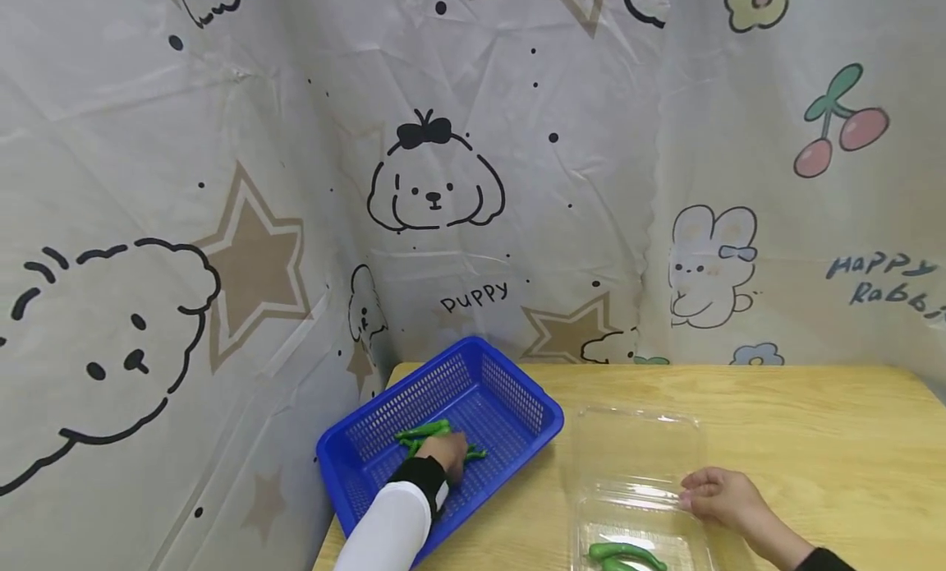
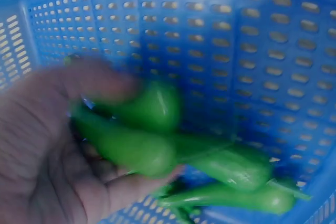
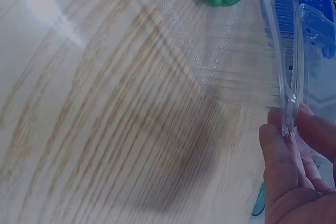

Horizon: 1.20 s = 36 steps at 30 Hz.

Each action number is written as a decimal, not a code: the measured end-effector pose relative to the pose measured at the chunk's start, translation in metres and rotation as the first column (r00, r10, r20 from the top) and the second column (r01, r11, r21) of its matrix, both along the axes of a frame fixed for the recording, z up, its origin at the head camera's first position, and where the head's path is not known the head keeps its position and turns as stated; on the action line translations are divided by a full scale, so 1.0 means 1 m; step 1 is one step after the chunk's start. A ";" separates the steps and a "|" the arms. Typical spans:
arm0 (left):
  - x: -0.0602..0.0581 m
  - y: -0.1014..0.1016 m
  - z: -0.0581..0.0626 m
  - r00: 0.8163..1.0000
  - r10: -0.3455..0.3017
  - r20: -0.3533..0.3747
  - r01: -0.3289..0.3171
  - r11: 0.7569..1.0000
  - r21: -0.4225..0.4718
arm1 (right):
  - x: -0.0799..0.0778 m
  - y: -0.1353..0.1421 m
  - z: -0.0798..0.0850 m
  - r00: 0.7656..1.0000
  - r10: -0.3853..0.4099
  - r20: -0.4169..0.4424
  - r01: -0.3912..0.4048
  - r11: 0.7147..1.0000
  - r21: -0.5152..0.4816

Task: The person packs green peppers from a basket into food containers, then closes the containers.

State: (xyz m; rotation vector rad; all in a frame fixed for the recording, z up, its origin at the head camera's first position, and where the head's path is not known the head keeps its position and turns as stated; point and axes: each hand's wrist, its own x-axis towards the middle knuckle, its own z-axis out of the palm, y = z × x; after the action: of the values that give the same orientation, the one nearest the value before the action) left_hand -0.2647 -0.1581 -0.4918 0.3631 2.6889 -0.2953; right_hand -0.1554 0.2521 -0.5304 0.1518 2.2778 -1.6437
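- Inside the blue basket (image 1: 498, 411), on the middle of its floor, lie several slim green peppers (image 1: 423, 430).
- Left hand (image 1: 446, 452) down among them: fingers curled beneath, thumb over the top, gripping at least one; blur hides how many.
- Gathering goes best, I judge, with few peppers per grip, held lightly by their thick parts and lifted clear of the basket wall.
- Right of the basket stands an open clear container (image 1: 637, 495), lid laid toward the tabletop's far edge, curved peppers (image 1: 624, 548) in its base.
- Right hand (image 1: 727, 499) pinches its right edge between thumb and fingers; a light, steady hold should keep the flimsy plastic from bending.
- Around the basket: the tabletop's (image 1: 813, 439) far left corner; behind, a cartoon-printed cloth (image 1: 576, 70).
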 end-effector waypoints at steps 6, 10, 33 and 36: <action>0.003 -0.009 -0.010 0.997 0.065 0.046 -0.068 0.995 0.077 | 0.005 -0.003 -0.005 1.000 0.006 0.000 -0.006 1.000 0.008; -0.010 -0.011 -0.002 0.989 0.128 0.077 -0.137 0.984 0.117 | -0.005 -0.005 0.001 1.000 -0.021 -0.011 0.021 0.999 0.024; -0.027 -0.016 0.001 0.974 0.162 0.161 -0.203 0.938 0.281 | -0.008 -0.002 0.010 1.000 -0.006 0.012 0.005 0.999 0.049; -0.021 -0.016 0.002 0.974 0.169 0.149 -0.209 0.924 0.320 | -0.005 -0.002 0.006 1.000 -0.003 0.024 0.002 0.999 0.051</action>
State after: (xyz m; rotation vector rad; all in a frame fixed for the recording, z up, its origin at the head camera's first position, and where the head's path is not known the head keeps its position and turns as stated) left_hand -0.2858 -0.1737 -0.4900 0.2061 2.6265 0.2379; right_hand -0.1603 0.2497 -0.5241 0.1858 2.3034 -1.5772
